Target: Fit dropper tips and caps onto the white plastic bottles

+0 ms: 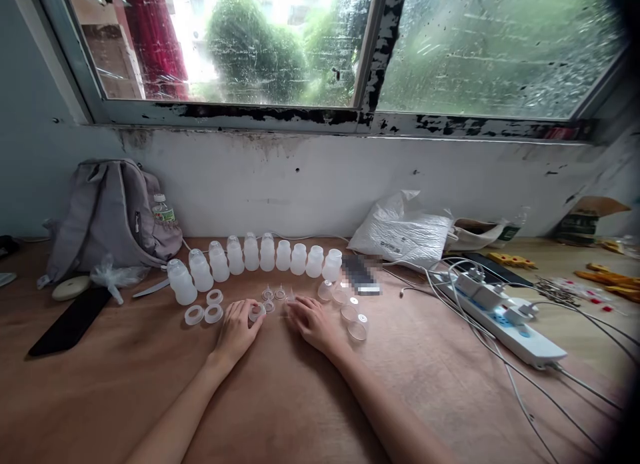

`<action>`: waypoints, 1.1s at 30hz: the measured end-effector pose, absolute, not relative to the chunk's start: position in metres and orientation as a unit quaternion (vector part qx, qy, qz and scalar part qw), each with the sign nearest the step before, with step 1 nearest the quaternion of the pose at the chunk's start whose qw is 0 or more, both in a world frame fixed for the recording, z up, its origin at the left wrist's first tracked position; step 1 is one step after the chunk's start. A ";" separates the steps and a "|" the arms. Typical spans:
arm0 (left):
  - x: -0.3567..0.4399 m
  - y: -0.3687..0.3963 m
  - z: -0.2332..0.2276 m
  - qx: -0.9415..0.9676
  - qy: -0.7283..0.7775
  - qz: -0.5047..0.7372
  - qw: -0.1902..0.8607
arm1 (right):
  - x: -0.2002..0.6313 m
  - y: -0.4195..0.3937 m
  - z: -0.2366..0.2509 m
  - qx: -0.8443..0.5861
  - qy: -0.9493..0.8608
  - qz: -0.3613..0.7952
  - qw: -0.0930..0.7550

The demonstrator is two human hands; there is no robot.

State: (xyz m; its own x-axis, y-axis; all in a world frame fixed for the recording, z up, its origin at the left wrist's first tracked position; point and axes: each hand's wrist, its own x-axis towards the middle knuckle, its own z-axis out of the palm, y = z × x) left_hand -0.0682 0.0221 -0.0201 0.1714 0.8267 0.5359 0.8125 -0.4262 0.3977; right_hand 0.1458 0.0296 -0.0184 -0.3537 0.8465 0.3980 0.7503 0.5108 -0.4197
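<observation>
While the left hand (237, 321) pinches a clear ring (256, 311), I cannot tell what the right hand (309, 317) grips; caps (357, 329) lie at its three o'clock, bottles (267, 253) at twelve.

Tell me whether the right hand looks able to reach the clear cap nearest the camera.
Probably yes: the right hand lies just left of that clear cap, and nothing visible stands between them.

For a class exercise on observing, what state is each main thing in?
Left hand: holding a translucent ring
Right hand: palm down, grip unclear
Six left bottles: upright, covered
Four right bottles: upright, uncovered
Clear covers: loose
Three rings: lying flat
Power strip: plugs inserted
Backpack: upright
</observation>
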 end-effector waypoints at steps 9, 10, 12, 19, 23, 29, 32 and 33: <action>-0.063 0.012 -0.011 0.820 0.417 0.391 0.031 | 0.135 0.010 -0.007 -0.343 -0.882 0.169 0.275; -0.063 0.012 -0.011 0.831 0.402 0.384 0.031 | 0.134 0.009 -0.006 -0.338 -0.882 0.179 0.274; -0.061 0.011 -0.011 0.842 0.386 0.375 0.034 | 0.134 0.009 -0.006 -0.333 -0.878 0.200 0.280; -0.056 0.008 -0.010 0.853 0.387 0.346 0.059 | 0.134 0.015 -0.012 -0.426 -0.796 0.185 0.388; -0.054 0.008 -0.011 0.860 0.406 0.301 0.075 | 0.133 0.016 -0.015 -0.437 -0.797 0.157 0.387; -0.054 0.009 -0.009 0.859 0.421 0.278 0.091 | 0.132 0.017 -0.018 -0.437 -0.805 0.144 0.374; -0.054 0.008 -0.008 0.853 0.425 0.286 0.098 | 0.132 0.018 -0.019 -0.442 -0.806 0.136 0.369; -0.054 0.008 -0.008 0.848 0.429 0.293 0.100 | 0.132 0.018 -0.019 -0.443 -0.806 0.133 0.368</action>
State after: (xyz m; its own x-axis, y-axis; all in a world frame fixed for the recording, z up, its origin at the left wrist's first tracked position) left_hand -0.0541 0.0085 -0.0077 0.4600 0.7873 0.4106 0.6699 -0.6113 0.4215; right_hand 0.1315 0.0179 -0.0193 -0.3364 0.8128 0.4755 0.6165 0.5718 -0.5412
